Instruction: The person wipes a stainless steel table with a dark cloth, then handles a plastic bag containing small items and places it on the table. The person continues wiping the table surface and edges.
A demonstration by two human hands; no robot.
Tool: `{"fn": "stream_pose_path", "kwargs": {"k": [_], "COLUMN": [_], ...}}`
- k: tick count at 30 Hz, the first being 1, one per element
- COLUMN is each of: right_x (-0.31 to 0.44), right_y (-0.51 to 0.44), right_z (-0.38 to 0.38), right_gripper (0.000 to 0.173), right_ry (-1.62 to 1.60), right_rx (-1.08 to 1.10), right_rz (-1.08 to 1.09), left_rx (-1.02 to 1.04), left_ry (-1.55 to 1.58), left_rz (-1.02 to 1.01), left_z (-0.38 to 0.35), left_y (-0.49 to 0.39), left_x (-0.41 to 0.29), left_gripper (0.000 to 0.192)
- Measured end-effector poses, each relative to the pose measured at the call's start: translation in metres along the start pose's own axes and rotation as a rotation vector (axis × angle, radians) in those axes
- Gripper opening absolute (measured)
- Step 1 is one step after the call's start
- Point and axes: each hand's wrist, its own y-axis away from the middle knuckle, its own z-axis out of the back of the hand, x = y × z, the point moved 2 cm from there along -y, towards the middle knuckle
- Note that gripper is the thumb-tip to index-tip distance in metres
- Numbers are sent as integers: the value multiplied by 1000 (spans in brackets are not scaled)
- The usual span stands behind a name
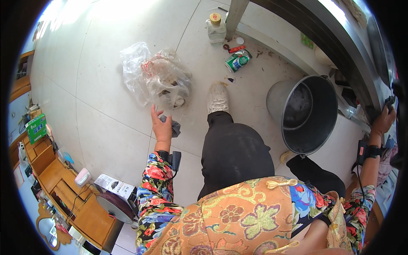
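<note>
My left hand [162, 127] is over the floor, thumb and forefinger apart. A dark grey crumpled piece [176, 128], perhaps cloth or plastic, shows behind the thumb; whether the hand holds it cannot be told. Just beyond the fingertips lies a clear plastic bag [169, 76] with light and dark refuse inside. Far to the right, my right hand [384, 120] is beside a metal frame [360, 60], its fingers closed around a small dark object [390, 100]. A grey metal bucket [277, 98] tilts on its side near my right leg, its mouth facing me.
A green crushed can [238, 60], a red wrapper [236, 49] and a clear bottle with a gold cap [216, 30] are near the frame's leg. My shoe [218, 97] stands between bag and bucket. Wooden cabinets [60, 185] and a printed carton [114, 185] line the left.
</note>
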Motion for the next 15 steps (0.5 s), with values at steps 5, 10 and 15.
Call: {"fn": "stream_pose_path", "kwargs": {"k": [5, 10, 15], "right_x": [3, 8, 17], "right_y": [-1, -1, 1], "right_z": [2, 6, 9], "right_gripper": [40, 40, 40], "right_ry": [-34, -27, -52], "right_rx": [9, 8, -7], "right_rz": [29, 46, 46], "left_rx": [341, 429, 430], "left_ry": [-434, -647, -699], "left_rz": [-344, -602, -731], "left_z": [-20, -43, -52], "left_y": [23, 31, 29], "left_x": [-11, 7, 11], "left_gripper": [60, 41, 26]}}
